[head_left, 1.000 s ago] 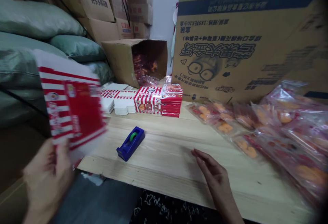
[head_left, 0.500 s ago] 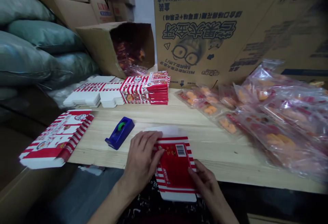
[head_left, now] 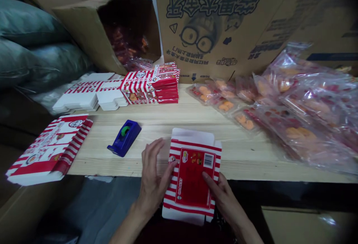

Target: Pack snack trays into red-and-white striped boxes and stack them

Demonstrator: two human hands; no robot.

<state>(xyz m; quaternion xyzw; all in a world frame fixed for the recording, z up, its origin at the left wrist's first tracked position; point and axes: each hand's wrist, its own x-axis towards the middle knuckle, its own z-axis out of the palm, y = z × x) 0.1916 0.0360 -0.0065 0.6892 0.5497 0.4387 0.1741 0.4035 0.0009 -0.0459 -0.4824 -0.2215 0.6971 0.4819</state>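
A red-and-white striped carton lies in front of me with its red panel and barcode facing up. White flaps show at its top and bottom ends. My right hand grips its right edge, thumb on the red panel and fingers behind. At the left edge, my left hand is open: its fingers are stretched apart from the carton, and the thumb tip lies against the printed side. A blue tape dispenser with a green core stands on the table to the left of that hand.
Stacked flat cartons lie at the back, near an open cardboard box of packets. Several clear snack packets are heaped at right. Another striped carton sits at left on the wooden table. A large cardboard box stands behind.
My left hand has come off the carton's top and opened at its left side, uncovering the white top flap. My right hand still grips the right edge. The view has tipped down.
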